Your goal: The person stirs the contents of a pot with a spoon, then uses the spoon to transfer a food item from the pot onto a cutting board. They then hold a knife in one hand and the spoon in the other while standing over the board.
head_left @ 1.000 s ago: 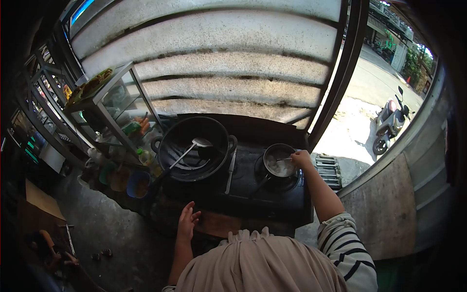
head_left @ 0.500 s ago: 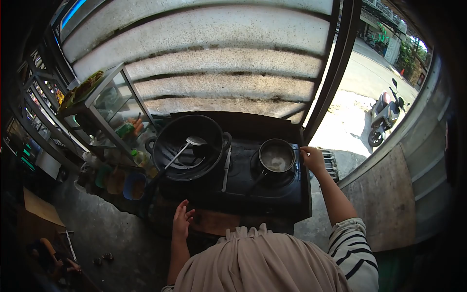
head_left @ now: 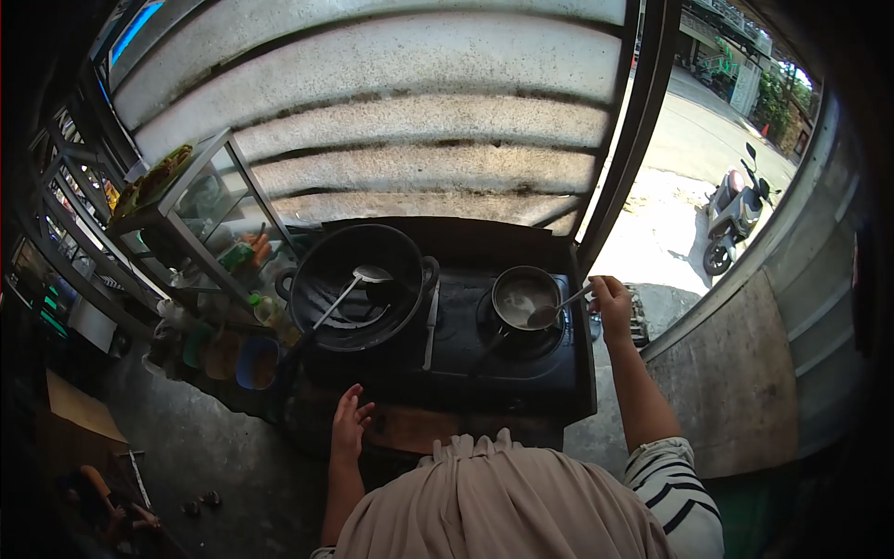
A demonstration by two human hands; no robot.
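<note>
My right hand [head_left: 611, 304] is closed on the handle of a metal spoon [head_left: 543, 317] at the stove's right edge. The spoon's bowl is over the right side of a small saucepan [head_left: 497, 310], which holds cloudy liquid and sits on the right burner. Down at the front edge of the black stove [head_left: 466, 368], my left hand [head_left: 349, 421] is open with its fingers apart, holding nothing. A large dark wok [head_left: 317, 247] stands on the left burner with a long-handled ladle [head_left: 371, 274] lying in it. Between the two pans lies a knife [head_left: 431, 326].
Left of the wok are a glass display case [head_left: 200, 200], a bottle [head_left: 264, 307] and a blue container [head_left: 253, 380]. Corrugated metal sheeting [head_left: 419, 121] rises behind the stove. A scooter [head_left: 735, 210] is parked outside to the right. Another person's hand [head_left: 146, 515] shows at lower left.
My right hand has risen slightly from the stove's right edge, and the spoon now shows in it, its bowl over the saucepan. My left hand has barely moved.
</note>
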